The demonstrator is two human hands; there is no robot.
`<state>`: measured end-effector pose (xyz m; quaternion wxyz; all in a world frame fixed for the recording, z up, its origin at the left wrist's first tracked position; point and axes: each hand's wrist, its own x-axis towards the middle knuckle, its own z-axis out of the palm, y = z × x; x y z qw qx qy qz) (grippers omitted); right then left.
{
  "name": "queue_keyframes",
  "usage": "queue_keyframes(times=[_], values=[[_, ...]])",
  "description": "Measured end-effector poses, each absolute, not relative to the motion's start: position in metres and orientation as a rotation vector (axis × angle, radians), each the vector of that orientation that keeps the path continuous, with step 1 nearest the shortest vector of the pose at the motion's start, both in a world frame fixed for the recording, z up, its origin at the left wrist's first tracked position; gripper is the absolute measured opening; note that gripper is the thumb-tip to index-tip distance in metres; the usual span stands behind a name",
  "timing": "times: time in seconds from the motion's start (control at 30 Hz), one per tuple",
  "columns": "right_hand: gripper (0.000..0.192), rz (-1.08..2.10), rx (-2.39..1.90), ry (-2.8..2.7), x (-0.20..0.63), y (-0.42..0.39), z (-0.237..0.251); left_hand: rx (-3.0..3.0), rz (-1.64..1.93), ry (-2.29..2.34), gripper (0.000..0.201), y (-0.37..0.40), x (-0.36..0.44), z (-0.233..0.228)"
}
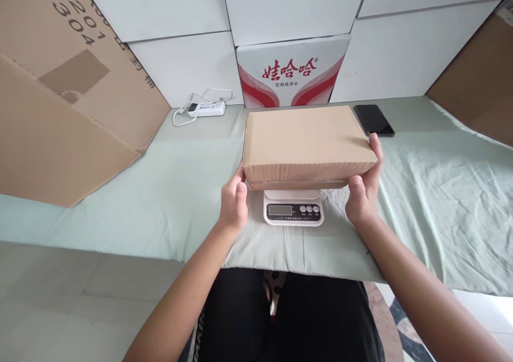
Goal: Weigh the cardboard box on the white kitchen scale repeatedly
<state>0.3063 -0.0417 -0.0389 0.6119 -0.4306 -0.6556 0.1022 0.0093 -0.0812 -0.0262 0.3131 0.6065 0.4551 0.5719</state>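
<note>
Both hands gripping cardboard box over kitchen scale.
Left hand point(233, 201), right hand point(364, 188) clasp box point(306, 144) ends; scale point(293, 207) beneath, phone point(373, 120) behind.

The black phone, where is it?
In the head view, the phone lies on the green cloth, right of the cardboard box, just beyond the right hand.

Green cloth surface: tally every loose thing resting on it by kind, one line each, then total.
Brown cardboard box, held by left hand and right hand: 1
Kitchen scale: 1
Black phone: 1
White power strip: 1
Total: 4
</note>
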Motion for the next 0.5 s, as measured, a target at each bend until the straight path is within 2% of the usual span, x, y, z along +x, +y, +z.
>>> queue_keyframes(times=[0.27, 0.5], values=[[0.094, 0.243, -1.015, -1.506, 0.3055, -0.0437, -0.0377, 1.591, 1.511, 1.211, 0.081, -0.0816, 0.0088, -0.026], [0.086, 0.212, -0.94, -1.549, 0.3073, -0.0427, -0.0416, 1.589, 1.518, 1.207, 0.079, -0.0809, 0.008, -0.0279]])
